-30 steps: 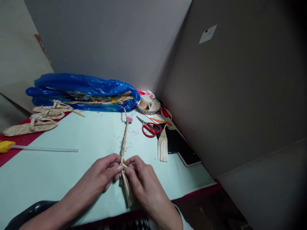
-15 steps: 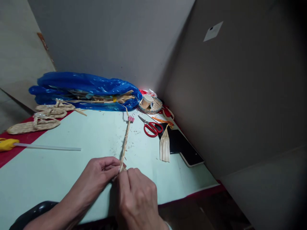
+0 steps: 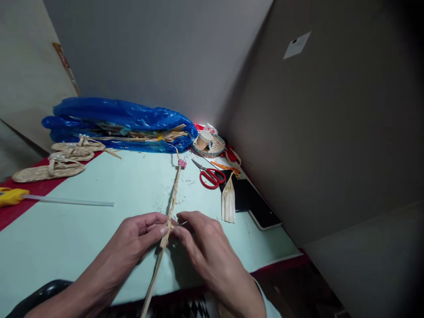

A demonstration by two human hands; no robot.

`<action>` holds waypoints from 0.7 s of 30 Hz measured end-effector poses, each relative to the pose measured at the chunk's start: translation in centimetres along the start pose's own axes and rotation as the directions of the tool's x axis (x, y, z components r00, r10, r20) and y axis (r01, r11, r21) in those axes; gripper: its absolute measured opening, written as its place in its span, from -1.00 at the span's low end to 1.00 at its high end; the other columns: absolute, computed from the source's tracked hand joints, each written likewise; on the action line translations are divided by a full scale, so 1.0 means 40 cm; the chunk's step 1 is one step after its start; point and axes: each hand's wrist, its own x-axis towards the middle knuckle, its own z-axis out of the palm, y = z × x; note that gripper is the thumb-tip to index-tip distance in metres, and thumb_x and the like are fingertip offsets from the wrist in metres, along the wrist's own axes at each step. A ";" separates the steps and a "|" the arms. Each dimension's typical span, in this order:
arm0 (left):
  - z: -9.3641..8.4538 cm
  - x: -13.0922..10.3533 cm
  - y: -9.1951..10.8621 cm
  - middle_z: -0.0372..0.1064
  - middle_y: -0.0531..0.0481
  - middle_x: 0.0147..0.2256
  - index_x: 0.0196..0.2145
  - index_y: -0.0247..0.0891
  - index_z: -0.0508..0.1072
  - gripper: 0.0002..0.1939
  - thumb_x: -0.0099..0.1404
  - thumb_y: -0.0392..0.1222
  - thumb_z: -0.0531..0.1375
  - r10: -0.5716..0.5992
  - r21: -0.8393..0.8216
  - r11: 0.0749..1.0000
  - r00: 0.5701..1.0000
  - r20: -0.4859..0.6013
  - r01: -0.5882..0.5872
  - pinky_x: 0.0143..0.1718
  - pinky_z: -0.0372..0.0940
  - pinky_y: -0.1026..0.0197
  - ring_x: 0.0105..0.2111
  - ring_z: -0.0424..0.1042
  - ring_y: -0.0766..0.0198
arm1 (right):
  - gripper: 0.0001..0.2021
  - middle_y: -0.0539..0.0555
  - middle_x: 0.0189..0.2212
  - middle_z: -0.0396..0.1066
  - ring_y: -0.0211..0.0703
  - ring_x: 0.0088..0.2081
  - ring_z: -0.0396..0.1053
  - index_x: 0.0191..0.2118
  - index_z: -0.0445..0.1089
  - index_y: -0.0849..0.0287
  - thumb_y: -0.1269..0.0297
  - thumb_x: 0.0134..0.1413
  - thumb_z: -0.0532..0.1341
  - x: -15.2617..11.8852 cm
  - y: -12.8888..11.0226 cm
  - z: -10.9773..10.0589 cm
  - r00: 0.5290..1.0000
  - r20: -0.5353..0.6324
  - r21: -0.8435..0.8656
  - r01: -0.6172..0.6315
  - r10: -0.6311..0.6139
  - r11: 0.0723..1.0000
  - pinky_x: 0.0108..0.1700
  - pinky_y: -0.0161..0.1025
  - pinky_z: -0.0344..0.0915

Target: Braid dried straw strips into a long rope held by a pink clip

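A narrow straw braid [image 3: 174,198] runs down the table from a pink binder clip [image 3: 182,163] at its far end. My left hand [image 3: 137,236] closes thumb and fingers on the near end of the braid. One long flat straw strand [image 3: 153,282] trails from there toward me, over the table edge. To the right of the braid, my right hand [image 3: 210,251] has its thumb and fingertips together on a short, thin straw strand [image 3: 180,225] sticking out sideways; its fingertips are partly hidden.
Red-handled scissors [image 3: 212,177], a fanned straw piece [image 3: 228,203] and a black phone [image 3: 265,212] lie to the right. A blue plastic bag [image 3: 126,110] of straw and a small basket [image 3: 217,145] stand behind. Woven sandals [image 3: 49,172] and a yellow glue gun [image 3: 13,197] are at left.
My right hand has moved right and turned, off the near end of the braid, exposing the long trailing strand. My left hand keeps its place on the braid.
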 end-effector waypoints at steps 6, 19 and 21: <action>-0.002 0.000 0.004 0.62 0.00 -0.33 -0.27 -0.23 0.55 -0.69 0.14 0.02 0.42 0.016 0.036 0.999 0.999 0.037 -0.018 -0.16 0.27 0.17 -0.25 0.47 0.14 | -0.71 -0.07 -0.47 0.32 -0.29 -0.39 0.25 -0.37 0.37 0.19 0.25 0.44 0.12 0.067 0.019 0.025 0.984 0.160 0.198 -0.106 0.074 0.975 -0.29 -0.33 0.13; -0.028 -0.042 0.026 0.50 0.06 -0.51 -0.36 -0.13 0.43 -0.60 0.35 0.23 0.08 0.043 0.547 0.835 0.998 0.039 -0.057 -0.36 0.25 0.17 -0.46 0.41 0.17 | -0.77 -0.01 -0.56 0.42 -0.27 -0.49 0.28 -0.44 0.50 0.25 0.29 0.22 0.25 0.052 0.054 0.063 0.978 0.052 0.411 -0.206 0.202 0.888 -0.38 -0.32 0.17; -0.022 -0.056 0.034 0.47 0.08 -0.55 -0.45 -0.12 0.45 -0.58 0.39 0.19 0.06 0.112 0.655 0.751 0.994 -0.008 -0.079 -0.46 0.24 0.22 -0.52 0.39 0.20 | -0.76 0.02 -0.56 0.46 -0.26 -0.49 0.31 -0.48 0.50 0.25 0.30 0.20 0.25 0.051 0.049 0.071 0.975 0.038 0.481 -0.211 0.220 0.851 -0.36 -0.31 0.21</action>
